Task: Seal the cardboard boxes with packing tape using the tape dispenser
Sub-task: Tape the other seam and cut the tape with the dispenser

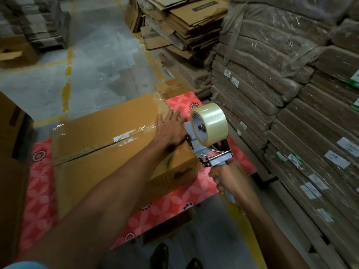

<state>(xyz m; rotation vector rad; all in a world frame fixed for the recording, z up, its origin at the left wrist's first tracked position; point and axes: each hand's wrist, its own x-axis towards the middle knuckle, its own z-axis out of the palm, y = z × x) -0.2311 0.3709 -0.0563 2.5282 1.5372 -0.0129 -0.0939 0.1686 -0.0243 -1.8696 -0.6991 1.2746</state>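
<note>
Holding down item one, a single large brown corrugated cardboard box, closed flaps upward, set on one red-pink flower-patterned table covering: one left hand, palm flat, fingers straight and spread, pressed on the box top at its right-hand end, over the centre seam. Clear tape along that seam, wrinkled in places, with white torn patches mid-length; more clear tape at the far right and far left corners of the top.

Item two: one hand-held tape dispenser of grey metal, at the right end of the box, front end touching or just beside the top edge under the left hand; exact contact hidden by that hand. Loaded with one roll of clear packing tape, standing upright above the frame.

Gripping the dispenser handle: one right hand, fingers curled tight round it, off the right side of the box, above the covering.

Surroundings, counted:
- one tall stack of brown film-wrapped bundles with white labels, to the right
- one heap of flattened brown cartons, far centre
- one further brown box, partly seen at the left edge
- one grey concrete floor with yellow painted lines
- two dark sandals, bottom edge, blurred
</note>
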